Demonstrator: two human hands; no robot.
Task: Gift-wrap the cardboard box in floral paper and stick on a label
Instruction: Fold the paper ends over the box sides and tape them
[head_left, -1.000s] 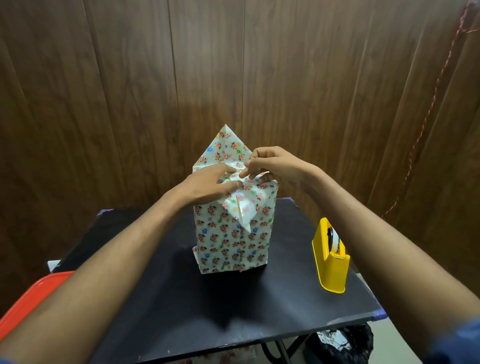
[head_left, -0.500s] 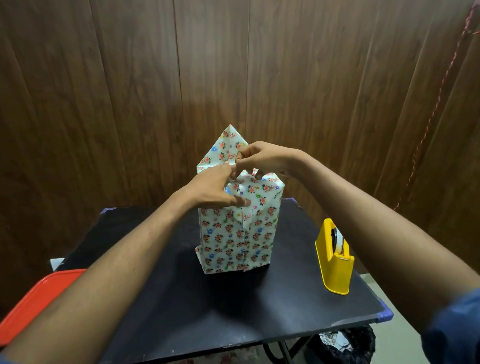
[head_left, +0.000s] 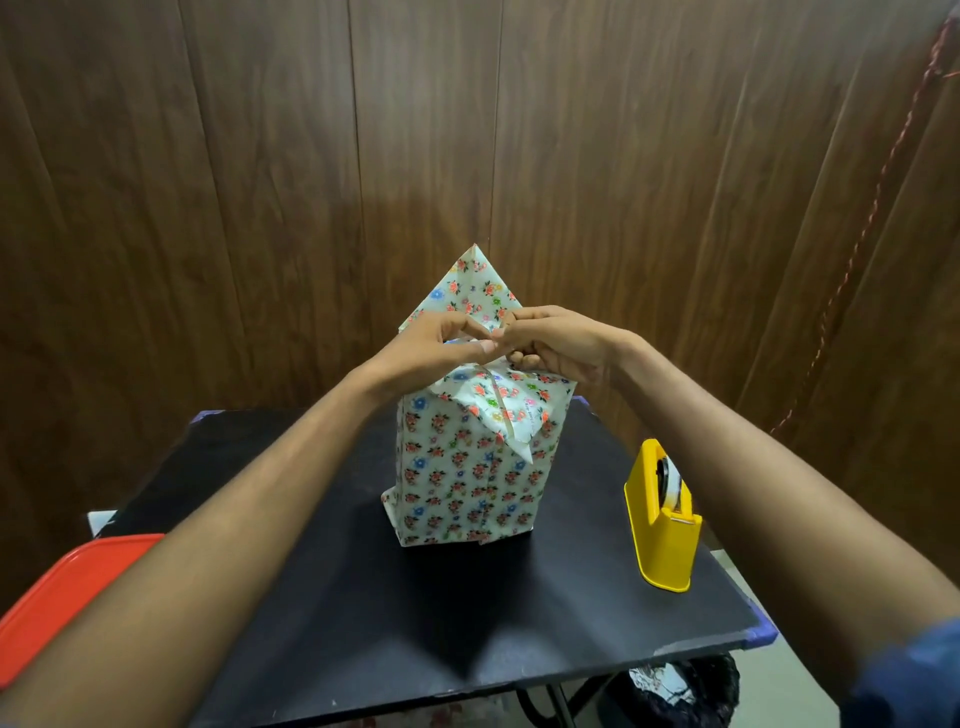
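A: Cardboard box (head_left: 470, 467), already covered in floral paper (head_left: 457, 478), stands upright near the middle of the black bench (head_left: 363, 597). Why on end?

B: I'd say so the open top faces up and the end flaps can be folded. The near flap (head_left: 498, 410) is already down over the front; the far flap (head_left: 470, 283) stands as a point behind both hands.

A: And the hands?

B: They meet at the top edge. The left hand (head_left: 431, 353) has fingers curved, thumb and fingertips pressing the paper. The right hand (head_left: 550, 343) has curled fingers that seem to pinch a fold, probably creasing it so it lies flat.

A: The tape?

B: A yellow tape dispenser (head_left: 662, 525) sits to the right of the box, apart from it, within easy reach of the right hand. A red lid (head_left: 67, 592) pokes in at the left. No label shows.
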